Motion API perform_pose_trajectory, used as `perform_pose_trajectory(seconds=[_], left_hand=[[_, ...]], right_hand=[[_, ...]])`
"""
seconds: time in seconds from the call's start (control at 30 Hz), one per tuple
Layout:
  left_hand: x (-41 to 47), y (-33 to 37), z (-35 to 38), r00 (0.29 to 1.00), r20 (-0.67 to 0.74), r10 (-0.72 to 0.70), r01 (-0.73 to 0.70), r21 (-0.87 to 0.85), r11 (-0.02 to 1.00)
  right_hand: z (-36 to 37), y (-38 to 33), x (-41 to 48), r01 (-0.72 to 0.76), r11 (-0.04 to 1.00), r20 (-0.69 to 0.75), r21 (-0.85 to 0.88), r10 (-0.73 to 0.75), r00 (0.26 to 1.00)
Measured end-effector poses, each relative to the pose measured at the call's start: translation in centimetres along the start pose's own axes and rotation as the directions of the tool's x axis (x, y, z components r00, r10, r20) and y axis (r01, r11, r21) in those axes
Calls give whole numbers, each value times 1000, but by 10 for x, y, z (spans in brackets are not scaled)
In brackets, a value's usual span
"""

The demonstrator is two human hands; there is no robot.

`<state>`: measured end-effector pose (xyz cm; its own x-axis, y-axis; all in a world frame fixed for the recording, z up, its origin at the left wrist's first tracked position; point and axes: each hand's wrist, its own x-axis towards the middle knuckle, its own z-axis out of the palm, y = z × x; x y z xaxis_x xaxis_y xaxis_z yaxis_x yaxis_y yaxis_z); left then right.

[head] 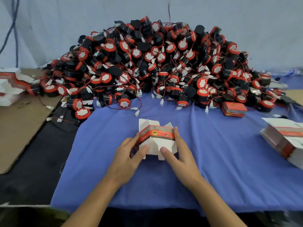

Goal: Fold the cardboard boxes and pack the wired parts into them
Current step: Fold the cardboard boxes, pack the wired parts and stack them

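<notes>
1. Blue cloth covers the table in front of you. At far left, a stack of flat boxes rests on a brown cardboard sheet.
2. Across the back lies a heap of wired parts: black round bodies with red caps, thin red and black leads, and white plugs.
3. Your left hand grips the left side of the box, fingers curled round its wall and thumb laid on the near white flap.
4. The box sits mid-cloth, a little in front of the heap. It is opened into a sleeve with a red and grey printed band, and white flaps stick out at both ends.
5. Your right hand clasps the right wall, fingers along it, and its thumb presses the near flap.
6. You appear to be mid-fold, with nothing packed in this box yet. The next move calls for tucking the near flaps in squarely to make a bottom before picking a part.
7. Further right, a closed box lies at the edge of the heap. More flat boxes are stacked at the far right.
</notes>
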<state>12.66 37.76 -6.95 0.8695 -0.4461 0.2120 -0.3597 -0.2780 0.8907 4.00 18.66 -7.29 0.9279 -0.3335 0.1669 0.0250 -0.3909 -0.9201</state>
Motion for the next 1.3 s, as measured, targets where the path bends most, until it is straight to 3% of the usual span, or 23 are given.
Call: perform_pose_trajectory(seconds=[0.1, 0.3, 0.47, 0.6, 0.7, 0.83, 1.0, 1.07, 1.2, 1.3], left_hand=[[-3, 5, -1, 998, -66, -23, 19, -63, 998], [-7, 7, -2, 993, -100, -68, 52, -153, 987], [-4, 17, -8, 978, -113, -177, 143, -260, 955], [-1, 22, -16, 980, -10, -200, 192, -245, 950], [-3, 36, -16, 986, -18, -167, 160, -195, 968], [-10, 61, -8, 996, -76, -42, 13, -351, 936], [-26, 75, 5, 995, 2, 97, -84, -486, 870], [-29, 82, 8, 995, -39, 97, -104, -478, 872], [-27, 87, 3, 989, -149, 26, -96, -484, 870], [-27, 91, -3, 987, -162, -7, -68, -456, 887]], right_hand=[[0, -1, -2, 46, 997, 10, 66, -46, 999], [0, -3, -4, 176, 973, 91, -149, -163, 982], [2, -7, -7, 196, 965, 172, -173, -167, 971], [-9, -22, -8, 215, 973, 32, -80, -213, 977], [-14, -39, -9, 184, 983, -49, 12, -183, 982], [-9, -63, -13, 86, 978, -64, 190, -75, 995], [1, -86, -18, 29, 935, -107, 352, 10, 994], [2, -90, -21, 24, 930, -79, 368, 6, 997], [-1, -97, -29, -23, 932, 143, 361, -31, 989], [-2, -98, -32, -42, 913, 150, 407, -21, 989]])
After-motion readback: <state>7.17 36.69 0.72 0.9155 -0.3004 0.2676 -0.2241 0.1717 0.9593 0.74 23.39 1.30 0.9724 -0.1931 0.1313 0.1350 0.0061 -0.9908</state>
